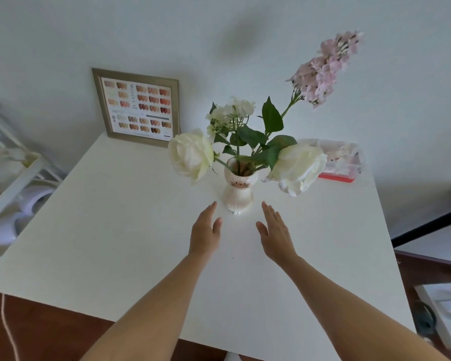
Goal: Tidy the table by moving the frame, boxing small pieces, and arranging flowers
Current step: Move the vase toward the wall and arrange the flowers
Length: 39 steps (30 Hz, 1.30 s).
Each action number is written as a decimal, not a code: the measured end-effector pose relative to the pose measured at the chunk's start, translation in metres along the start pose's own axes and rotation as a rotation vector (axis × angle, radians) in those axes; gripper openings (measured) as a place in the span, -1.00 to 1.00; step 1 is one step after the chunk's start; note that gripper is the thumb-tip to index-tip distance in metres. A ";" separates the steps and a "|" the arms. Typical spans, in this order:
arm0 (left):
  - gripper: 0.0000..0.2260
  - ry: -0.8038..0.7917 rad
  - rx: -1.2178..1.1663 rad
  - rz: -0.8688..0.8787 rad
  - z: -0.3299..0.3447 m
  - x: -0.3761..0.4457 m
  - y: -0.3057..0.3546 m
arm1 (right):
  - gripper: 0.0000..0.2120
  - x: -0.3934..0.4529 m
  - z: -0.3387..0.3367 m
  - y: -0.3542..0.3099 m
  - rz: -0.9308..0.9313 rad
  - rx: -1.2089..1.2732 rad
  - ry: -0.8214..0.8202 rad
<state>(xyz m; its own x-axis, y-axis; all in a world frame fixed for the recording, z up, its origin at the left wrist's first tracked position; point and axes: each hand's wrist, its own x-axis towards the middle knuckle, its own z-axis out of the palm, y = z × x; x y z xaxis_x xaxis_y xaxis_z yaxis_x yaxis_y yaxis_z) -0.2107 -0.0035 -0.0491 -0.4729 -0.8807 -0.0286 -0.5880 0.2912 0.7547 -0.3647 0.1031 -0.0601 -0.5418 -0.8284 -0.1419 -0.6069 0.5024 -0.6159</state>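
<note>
The white table fills most of the view, and 2 bare forearms reach across it from the near edge. The left hand and right hand hover flat above the tabletop, palms turned inward toward each other, fingers straight and spread apart, gripping nothing. They sit just short of the cat-faced vase, one on each side of its base, not touching it.

The vase stands near the table's middle and holds the flowers: 2 big white roses leaning out left and right, a small white cluster above, and a tall pink spray tilting up to the right. The right rose partly hides a clear plastic box with a red base at the far right edge.

The gold frame leans upright against the wall at the far left corner, showing rows of nail colour swatches; its lettering is too small to read.
</note>
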 end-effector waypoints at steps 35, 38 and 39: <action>-0.58 0.103 -0.477 0.160 0.046 0.129 -0.012 | -0.51 0.126 0.053 -0.025 -0.050 0.382 0.513; -0.58 0.096 -0.485 0.144 0.047 0.145 -0.009 | -0.51 0.143 0.052 -0.025 -0.037 0.392 0.510; -0.58 0.091 -0.492 0.136 0.047 0.151 -0.007 | -0.51 0.149 0.052 -0.025 -0.040 0.390 0.512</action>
<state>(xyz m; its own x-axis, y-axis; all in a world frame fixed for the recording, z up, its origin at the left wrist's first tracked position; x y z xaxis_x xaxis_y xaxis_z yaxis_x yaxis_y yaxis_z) -0.3086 -0.1209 -0.0894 -0.4514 -0.8826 0.1317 -0.1370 0.2143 0.9671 -0.4005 -0.0461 -0.1057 -0.7905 -0.5732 0.2158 -0.4289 0.2667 -0.8631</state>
